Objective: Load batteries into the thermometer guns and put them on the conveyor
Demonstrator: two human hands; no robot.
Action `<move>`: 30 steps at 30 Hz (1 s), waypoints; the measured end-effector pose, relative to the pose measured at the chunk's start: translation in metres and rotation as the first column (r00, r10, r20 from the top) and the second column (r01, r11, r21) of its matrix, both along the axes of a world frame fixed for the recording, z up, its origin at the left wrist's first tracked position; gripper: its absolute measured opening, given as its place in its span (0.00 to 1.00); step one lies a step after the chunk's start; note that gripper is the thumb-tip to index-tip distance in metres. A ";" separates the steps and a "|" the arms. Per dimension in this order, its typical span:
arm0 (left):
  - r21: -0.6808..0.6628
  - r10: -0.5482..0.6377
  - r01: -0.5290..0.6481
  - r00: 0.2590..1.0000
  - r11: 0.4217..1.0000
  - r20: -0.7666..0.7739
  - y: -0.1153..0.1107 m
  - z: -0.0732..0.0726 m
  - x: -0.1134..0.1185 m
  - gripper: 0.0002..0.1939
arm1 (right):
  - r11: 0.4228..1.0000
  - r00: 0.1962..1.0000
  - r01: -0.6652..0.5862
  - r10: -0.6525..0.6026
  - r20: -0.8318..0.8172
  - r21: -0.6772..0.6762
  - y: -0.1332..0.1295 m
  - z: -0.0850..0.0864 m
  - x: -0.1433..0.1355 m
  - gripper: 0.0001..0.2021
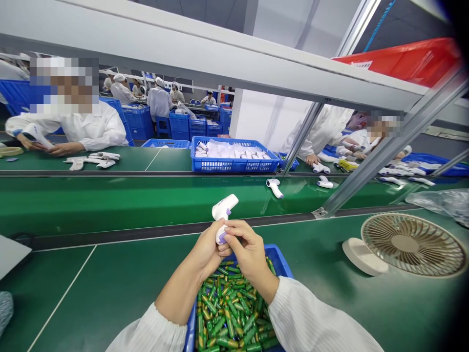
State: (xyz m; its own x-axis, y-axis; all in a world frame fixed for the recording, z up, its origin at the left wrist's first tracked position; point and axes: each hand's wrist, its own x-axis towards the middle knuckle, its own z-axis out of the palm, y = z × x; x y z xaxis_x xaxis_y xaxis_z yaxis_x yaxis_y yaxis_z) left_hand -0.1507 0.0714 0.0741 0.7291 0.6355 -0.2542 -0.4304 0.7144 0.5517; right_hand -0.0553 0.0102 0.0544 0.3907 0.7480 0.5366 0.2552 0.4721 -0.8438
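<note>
Above the far side of the battery tray (283, 260), our left hand (205, 248) and right hand (251, 252) have fingers clamped on the white device (224, 207); it seems partway done, its purple piece's (222, 238) fit unclear; batteries (230, 313) fill the tray.

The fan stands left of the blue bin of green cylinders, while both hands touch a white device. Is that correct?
No: the head view shows the fan right of the blue bin. The rest stands: green cylinders lie in the bin, and the left hand and right hand both touch a white device.
</note>
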 end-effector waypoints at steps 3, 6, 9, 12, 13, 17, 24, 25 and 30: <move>0.008 -0.032 0.032 0.999 0.999 0.037 -0.001 0.000 0.000 0.11 | 1.000 1.000 0.004 -0.004 -0.027 0.009 0.001 0.000 0.003 0.05; 0.008 -0.048 0.048 0.997 0.999 0.062 -0.001 -0.001 0.000 0.09 | 1.000 0.998 -0.003 0.004 -0.067 0.016 0.001 0.000 0.005 0.05; -0.031 -0.047 0.050 0.995 0.998 0.087 -0.001 0.000 0.001 0.08 | 0.999 0.999 0.034 -0.033 -0.027 0.029 0.001 0.003 0.005 0.05; -0.088 -0.035 0.041 0.997 0.995 0.073 -0.002 0.000 0.004 0.08 | 0.997 0.995 0.068 -0.071 0.077 0.043 -0.002 0.005 0.004 0.07; -0.108 -0.027 0.032 0.998 0.994 0.050 -0.001 0.000 0.005 0.09 | 0.997 0.990 0.068 -0.073 0.119 0.044 -0.003 0.005 0.004 0.07; -0.167 0.053 -0.062 0.997 0.984 -0.059 0.000 0.000 0.008 0.12 | 0.997 0.966 0.046 -0.059 0.252 0.056 -0.006 0.001 0.003 0.08; -0.057 0.074 -0.078 0.995 0.995 -0.069 -0.003 0.000 0.008 0.17 | 1.000 0.993 0.021 -0.020 0.114 -0.004 0.000 -0.001 0.003 0.06; -0.051 0.077 -0.080 0.995 0.995 -0.063 -0.003 0.000 0.008 0.17 | 1.000 0.996 0.007 -0.007 0.091 -0.005 0.001 -0.002 0.003 0.05; -0.058 0.146 -0.152 0.984 0.987 -0.098 -0.009 0.004 0.010 0.17 | 1.000 1.000 -0.013 0.013 0.028 0.008 0.002 -0.007 0.001 0.04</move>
State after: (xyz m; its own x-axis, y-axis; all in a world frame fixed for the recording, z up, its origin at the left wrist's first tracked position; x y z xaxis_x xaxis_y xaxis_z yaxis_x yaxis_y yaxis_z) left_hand -0.1412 0.0623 0.0782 0.5985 0.7154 -0.3606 -0.4838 0.6815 0.5491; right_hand -0.0539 0.0127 0.0478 0.3655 0.7485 0.5533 0.2722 0.4825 -0.8326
